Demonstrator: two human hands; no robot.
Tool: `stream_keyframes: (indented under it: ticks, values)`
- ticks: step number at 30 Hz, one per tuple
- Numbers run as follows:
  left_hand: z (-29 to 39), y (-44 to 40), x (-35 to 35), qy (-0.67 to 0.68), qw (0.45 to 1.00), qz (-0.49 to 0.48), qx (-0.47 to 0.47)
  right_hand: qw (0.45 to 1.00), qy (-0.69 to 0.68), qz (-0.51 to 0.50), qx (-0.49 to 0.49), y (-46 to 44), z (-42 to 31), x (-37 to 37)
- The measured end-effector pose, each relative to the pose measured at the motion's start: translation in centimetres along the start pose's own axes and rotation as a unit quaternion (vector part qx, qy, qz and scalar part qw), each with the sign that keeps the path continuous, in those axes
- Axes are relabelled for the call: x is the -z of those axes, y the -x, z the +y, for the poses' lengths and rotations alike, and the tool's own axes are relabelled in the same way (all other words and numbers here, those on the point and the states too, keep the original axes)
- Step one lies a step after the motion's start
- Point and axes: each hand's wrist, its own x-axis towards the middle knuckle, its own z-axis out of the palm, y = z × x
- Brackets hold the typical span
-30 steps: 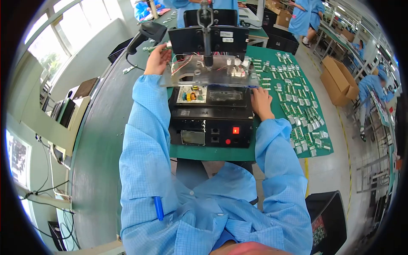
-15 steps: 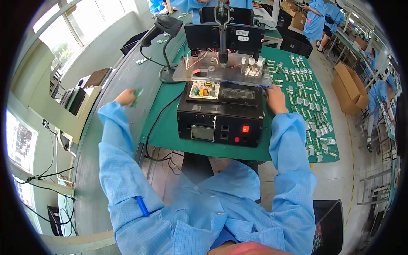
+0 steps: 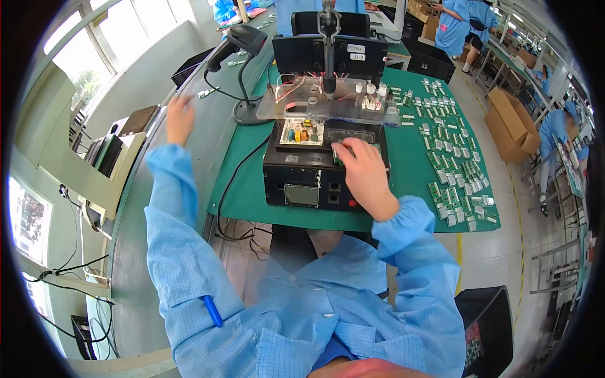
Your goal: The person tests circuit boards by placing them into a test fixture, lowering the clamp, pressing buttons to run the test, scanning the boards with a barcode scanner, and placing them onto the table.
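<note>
My right hand [image 3: 365, 170] is over the right side of the black test fixture [image 3: 296, 162], fingers curled round a small green circuit board [image 3: 336, 155] that it mostly hides. The board is just in front of the fixture's right recess [image 3: 346, 135]. In the left recess lies a white circuit board [image 3: 302, 133] with yellow and orange parts. A clear press plate [image 3: 296, 94] with wires is raised above both. My left hand [image 3: 181, 120] is off to the left, above the grey conveyor surface; its fingers are smeared by motion and no board shows in it.
Rows of small circuit boards [image 3: 454, 151] cover the right of the green mat. A barcode scanner [image 3: 242, 47] on a stand is left of the fixture. A black bin [image 3: 485, 327] is at my lower right. Co-workers in blue [image 3: 454, 25] stand farther back.
My right hand has come from the press plate's right edge to the fixture's front right. My left hand has moved up and away; the green board seen in it before no longer shows.
</note>
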Motion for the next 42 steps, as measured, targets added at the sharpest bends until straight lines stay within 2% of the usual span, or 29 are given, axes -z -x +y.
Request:
stream_keyframes:
  ticks: [2, 4, 6, 8, 12, 14, 16, 18, 20, 22, 24, 26, 28, 29, 30, 32, 33, 34, 36, 38, 39, 42]
  values:
    - [9.2, -4.9, 1.1, 0.096, 0.990, 0.059, -0.081, 1.000, 0.009, -0.006, -0.005, -1.2, 0.7, -2.3]
    - [16.3, -8.2, 1.6, 0.225, 0.972, 0.048, -0.048, 0.997, -0.004, -0.014, -0.079, -2.2, 1.4, -4.2]
    - [21.6, -10.5, 1.6, 0.271, 0.951, 0.058, -0.134, 0.997, -0.005, 0.006, -0.083, -3.0, 2.3, -4.8]
    - [24.6, -12.1, 0.0, 0.345, 0.937, -0.023, -0.050, 0.994, -0.022, -0.056, -0.093, -3.7, 3.2, -5.3]
    - [29.3, -14.3, -2.8, 0.439, 0.896, -0.046, -0.051, 0.993, -0.058, -0.066, -0.078, -3.5, 3.7, -4.9]
    - [29.7, -15.6, -4.2, 0.573, 0.787, -0.226, 0.042, 0.990, -0.075, -0.060, -0.104, -3.3, 3.3, -4.9]
    - [29.5, -16.6, -4.7, 0.543, 0.803, -0.240, 0.049, 0.987, -0.082, -0.072, -0.114, -3.0, 2.5, -4.6]
    - [29.7, -17.0, -4.6, 0.643, 0.714, -0.271, 0.055, 0.985, -0.089, -0.078, -0.124, -2.3, 1.1, -4.3]
    - [29.9, -16.7, -3.8, 0.645, 0.717, -0.256, 0.068, 0.997, 0.038, -0.014, -0.059, -0.3, -0.9, -3.8]
    - [30.5, -16.2, -3.0, 0.648, 0.716, -0.246, 0.082, 0.994, 0.064, -0.041, -0.073, 0.3, -1.6, -2.8]
    - [30.7, -16.1, -2.6, 0.648, 0.734, -0.198, 0.049, 0.982, 0.123, -0.001, -0.140, 0.6, -1.4, -2.4]
    - [31.0, -15.6, -1.6, 0.627, 0.749, -0.213, 0.016, 0.981, 0.118, -0.004, -0.154, 1.0, -1.7, -1.8]
    - [31.3, -14.3, -0.5, 0.535, 0.828, -0.168, -0.005, 0.991, 0.027, -0.060, -0.113, 1.9, -3.3, -0.2]
    - [31.4, -14.0, -1.2, 0.527, 0.839, -0.083, -0.111, 0.994, -0.037, -0.070, -0.073, 2.4, -4.7, 0.8]
    - [31.8, -13.0, -1.0, 0.526, 0.839, -0.083, -0.113, 0.989, -0.129, -0.066, -0.027, 3.3, -6.3, 1.9]
    - [32.7, -9.5, 0.2, 0.504, 0.858, 0.012, -0.094, 0.954, -0.285, -0.094, 0.020, 4.3, -8.7, 4.5]
    - [32.3, -7.9, -0.1, 0.438, 0.890, 0.023, -0.122, 0.951, -0.297, -0.087, 0.020, 4.2, -9.2, 5.4]
    - [31.5, -7.1, -1.6, 0.401, 0.898, 0.020, -0.180, 0.948, -0.308, -0.079, 0.019, 4.2, -9.3, 6.2]
    - [30.6, -4.9, -2.3, 0.334, 0.915, 0.076, -0.216, 0.953, -0.297, -0.058, 0.010, 3.7, -8.3, 6.9]
    - [29.9, -4.6, -2.1, 0.298, 0.919, 0.059, -0.250, 0.958, -0.283, -0.037, 0.001, 2.6, -6.7, 7.4]
    - [29.7, -4.4, -1.9, 0.260, 0.922, 0.047, -0.284, 0.971, -0.237, -0.001, -0.008, 1.8, -5.8, 7.5]
    - [29.7, -3.7, -1.0, 0.250, 0.922, 0.055, -0.290, 0.987, -0.123, 0.062, -0.076, -0.1, -2.6, 7.7]
